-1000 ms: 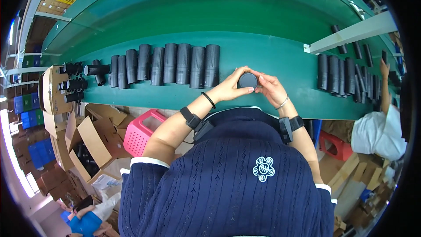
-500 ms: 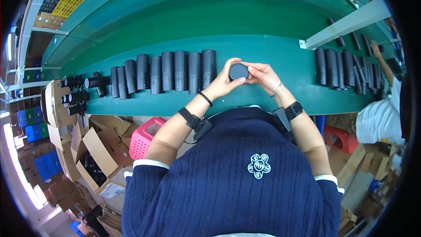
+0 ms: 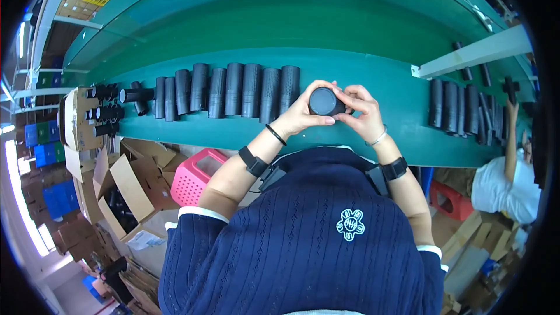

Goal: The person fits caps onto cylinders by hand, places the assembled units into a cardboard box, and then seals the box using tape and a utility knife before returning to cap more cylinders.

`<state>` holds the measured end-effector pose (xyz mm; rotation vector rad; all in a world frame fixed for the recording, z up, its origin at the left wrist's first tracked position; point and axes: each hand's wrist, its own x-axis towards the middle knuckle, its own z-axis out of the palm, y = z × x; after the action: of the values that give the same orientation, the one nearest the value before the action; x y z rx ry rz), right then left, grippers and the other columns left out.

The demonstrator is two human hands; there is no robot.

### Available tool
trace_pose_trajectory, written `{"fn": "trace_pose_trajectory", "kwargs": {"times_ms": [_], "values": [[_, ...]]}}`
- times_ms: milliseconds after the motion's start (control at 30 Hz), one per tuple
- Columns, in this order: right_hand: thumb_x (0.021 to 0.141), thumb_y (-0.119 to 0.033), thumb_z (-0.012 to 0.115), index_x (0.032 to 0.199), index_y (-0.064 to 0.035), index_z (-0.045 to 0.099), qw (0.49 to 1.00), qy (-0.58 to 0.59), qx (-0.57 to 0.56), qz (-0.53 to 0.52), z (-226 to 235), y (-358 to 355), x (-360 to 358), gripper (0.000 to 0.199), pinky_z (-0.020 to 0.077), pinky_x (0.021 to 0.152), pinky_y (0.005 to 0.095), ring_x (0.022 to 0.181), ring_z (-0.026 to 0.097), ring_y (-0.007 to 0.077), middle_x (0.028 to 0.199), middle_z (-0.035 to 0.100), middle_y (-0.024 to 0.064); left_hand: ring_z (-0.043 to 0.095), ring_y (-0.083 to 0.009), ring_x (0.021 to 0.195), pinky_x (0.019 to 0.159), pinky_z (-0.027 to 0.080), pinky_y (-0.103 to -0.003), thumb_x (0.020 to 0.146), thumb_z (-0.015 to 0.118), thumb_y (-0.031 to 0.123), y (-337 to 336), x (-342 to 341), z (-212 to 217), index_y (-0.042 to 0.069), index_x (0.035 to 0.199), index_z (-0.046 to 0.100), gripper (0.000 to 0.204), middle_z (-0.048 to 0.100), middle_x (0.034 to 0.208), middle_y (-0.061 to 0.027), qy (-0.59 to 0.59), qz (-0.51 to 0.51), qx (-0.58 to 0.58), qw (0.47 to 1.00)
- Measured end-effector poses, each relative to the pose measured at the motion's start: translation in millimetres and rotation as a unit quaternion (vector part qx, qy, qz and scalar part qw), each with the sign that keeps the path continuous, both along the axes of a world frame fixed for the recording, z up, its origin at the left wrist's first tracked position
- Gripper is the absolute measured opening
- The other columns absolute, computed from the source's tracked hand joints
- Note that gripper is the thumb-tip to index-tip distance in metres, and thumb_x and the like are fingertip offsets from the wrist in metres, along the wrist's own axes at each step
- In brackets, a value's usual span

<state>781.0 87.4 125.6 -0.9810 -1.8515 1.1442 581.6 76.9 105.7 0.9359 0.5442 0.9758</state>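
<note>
Cardboard box (image 3: 125, 195): open, dark parts inside, unclear which.
Pink plastic basket (image 3: 195, 176): contents hidden.
Left hand (image 3: 303, 114): fingers curled round the black ribbed plastic cylinder (image 3: 324, 101), above the green conveyor belt (image 3: 373, 81).
Right hand (image 3: 363, 111): pinching the cylinder's other side.
Risk: a slack grip could drop it onto the row of black tubes (image 3: 233, 88).

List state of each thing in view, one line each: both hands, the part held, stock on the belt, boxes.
left hand: closed on the black cylinder, fingers around its side
right hand: grip on the same cylinder
black cylinder: held above the belt, end cap facing the camera
row of black cylinders: lying side by side on the green belt
cardboard box: flaps open
pink basket: upright
</note>
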Motion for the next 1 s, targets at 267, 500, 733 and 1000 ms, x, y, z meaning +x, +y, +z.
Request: {"fn": "trace_pose_trajectory", "kwargs": {"times_ms": [267, 500, 733, 1000], "values": [[0.061, -0.006, 0.082, 0.123, -0.0107, 0.062, 0.999, 0.006, 0.021, 0.024, 3.1, 2.5, 8.8, 0.065, 0.0500, 0.083, 0.0321, 0.100, 0.056, 0.0197, 0.111, 0.056, 0.0072, 0.034, -0.0253, 0.134, 0.116, 0.015, -0.045, 0.067, 0.079, 0.010, 1.8, -8.7, 17.5, 0.010, 0.121, 0.048, 0.062, 0.051, 0.126, -0.0093, 0.122, 0.007, 0.161, 0.979], [0.056, -0.002, 0.077, 0.132, -0.0108, 0.050, 0.998, -0.051, -0.048, 0.004, -37.3, 0.3, 22.6, 0.081, 0.0434, 0.095, 0.0379, 0.113, 0.051, 0.0317, 0.116, 0.055, 0.0128, 0.034, -0.0232, 0.133, 0.110, 0.028, -0.038, 0.067, 0.080, 0.007, 5.0, 3.4, 15.3, 0.010, 0.125, 0.046, 0.068, 0.038, 0.139, -0.0113, -0.065, 0.009, 0.003, 0.998], [0.051, 0.006, 0.075, 0.126, -0.0146, 0.056, 0.943, -0.241, 0.203, -0.104, -11.7, 14.0, 25.3, 0.080, 0.0474, 0.087, 0.0403, 0.102, 0.054, 0.0331, 0.110, 0.056, 0.0128, 0.039, -0.0231, 0.129, 0.110, 0.032, -0.038, 0.072, 0.078, 0.006, 16.2, -10.5, 10.5, 0.010, 0.126, 0.047, 0.063, 0.042, 0.136, -0.0112, -0.071, 0.014, -0.035, 0.997], [0.053, 0.002, 0.075, 0.128, -0.0132, 0.054, 0.939, -0.250, 0.220, -0.086, -11.7, 18.4, 32.3, 0.080, 0.0451, 0.088, 0.0413, 0.102, 0.053, 0.0325, 0.109, 0.055, 0.0117, 0.041, -0.0233, 0.128, 0.110, 0.032, -0.038, 0.073, 0.077, 0.004, 22.9, -5.7, 2.7, 0.010, 0.125, 0.048, 0.059, 0.044, 0.135, -0.0114, -0.084, 0.008, -0.010, 0.996]]}}
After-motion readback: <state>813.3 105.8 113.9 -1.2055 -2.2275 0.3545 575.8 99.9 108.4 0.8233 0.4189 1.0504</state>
